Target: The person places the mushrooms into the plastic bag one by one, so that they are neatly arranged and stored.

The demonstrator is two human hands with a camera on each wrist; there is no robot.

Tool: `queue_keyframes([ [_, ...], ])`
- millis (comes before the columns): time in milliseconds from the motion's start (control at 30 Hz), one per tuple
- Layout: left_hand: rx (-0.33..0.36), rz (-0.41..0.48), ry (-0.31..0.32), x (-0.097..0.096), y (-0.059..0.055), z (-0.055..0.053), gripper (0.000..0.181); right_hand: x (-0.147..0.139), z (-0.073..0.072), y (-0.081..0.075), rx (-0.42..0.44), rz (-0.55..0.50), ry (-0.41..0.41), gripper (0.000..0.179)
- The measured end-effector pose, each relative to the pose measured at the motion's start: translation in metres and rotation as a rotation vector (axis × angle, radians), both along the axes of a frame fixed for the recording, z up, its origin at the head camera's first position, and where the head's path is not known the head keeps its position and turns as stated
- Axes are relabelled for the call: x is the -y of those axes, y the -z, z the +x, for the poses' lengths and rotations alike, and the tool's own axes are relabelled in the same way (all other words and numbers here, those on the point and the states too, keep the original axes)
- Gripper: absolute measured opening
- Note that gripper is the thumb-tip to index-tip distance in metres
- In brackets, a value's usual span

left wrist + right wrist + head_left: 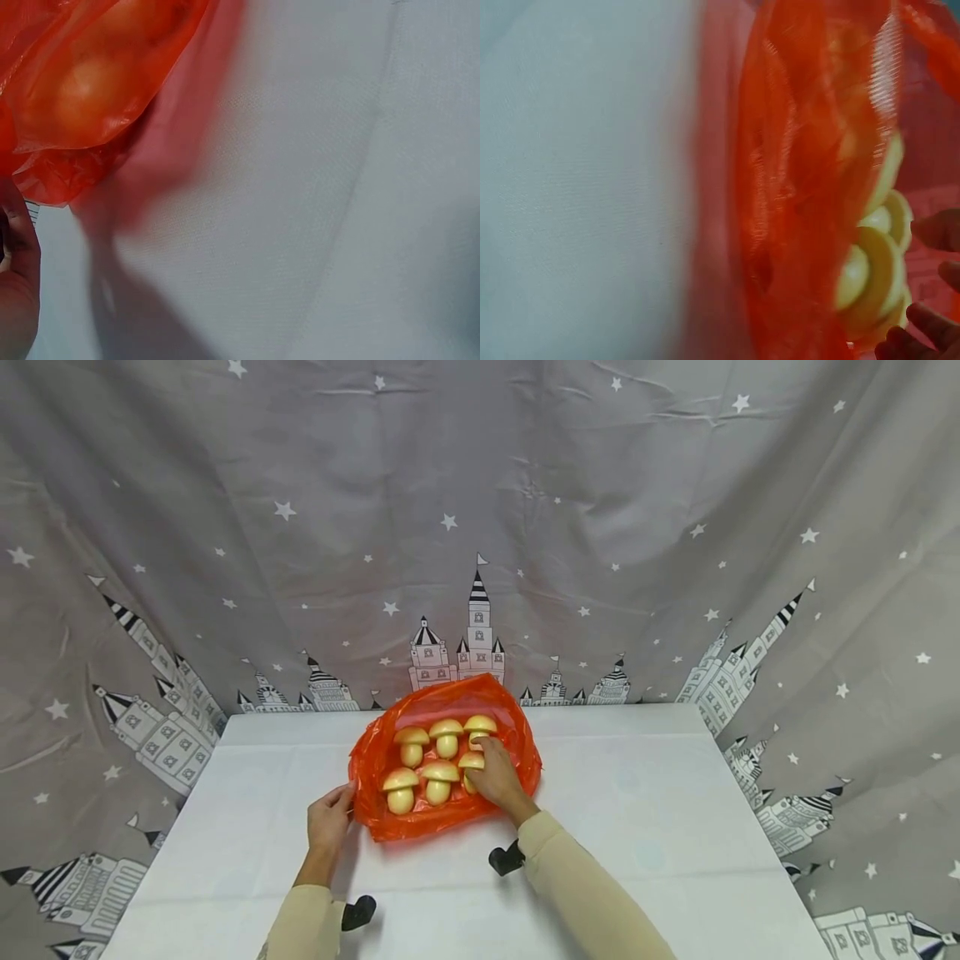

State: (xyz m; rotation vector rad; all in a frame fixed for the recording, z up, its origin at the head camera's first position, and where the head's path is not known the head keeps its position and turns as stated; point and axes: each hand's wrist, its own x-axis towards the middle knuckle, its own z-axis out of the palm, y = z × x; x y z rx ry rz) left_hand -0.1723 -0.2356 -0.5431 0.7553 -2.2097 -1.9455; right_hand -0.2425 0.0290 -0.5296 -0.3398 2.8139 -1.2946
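Note:
A red plastic bag (397, 831) lies spread open on the white table. Inside it, yellow toy mushrooms (440, 781) sit in two rows, caps toward the far side. My left hand (328, 822) pinches the bag's left edge; in the left wrist view only part of that hand (19, 277) shows beside the red plastic. Over the bag's right side reaches my right hand (498, 777), its fingers at the rightmost mushrooms and partly covering them. In the right wrist view its fingers (930, 326) are spread apart, close to mushrooms (877, 277) partly veiled by the bag.
The white table (637, 827) extends to both sides of the bag. Behind it hangs a grey curtain (525, 485) printed with stars and castles. Dark wrist devices (507, 858) jut from both sleeves. A pink patterned surface (930, 202) shows inside the bag.

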Motion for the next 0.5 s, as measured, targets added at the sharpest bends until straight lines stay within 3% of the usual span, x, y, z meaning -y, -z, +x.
queue_keyframes([
  [300,-0.013,-0.008,0.04,0.008,-0.007,0.001,0.056,-0.024,0.014,-0.019,-0.095,-0.264,-0.099,0.046],
  [500,-0.013,-0.092,0.124,0.018,-0.017,0.002,0.056,-0.064,0.019,-0.018,-0.234,-0.384,-0.116,0.042],
])
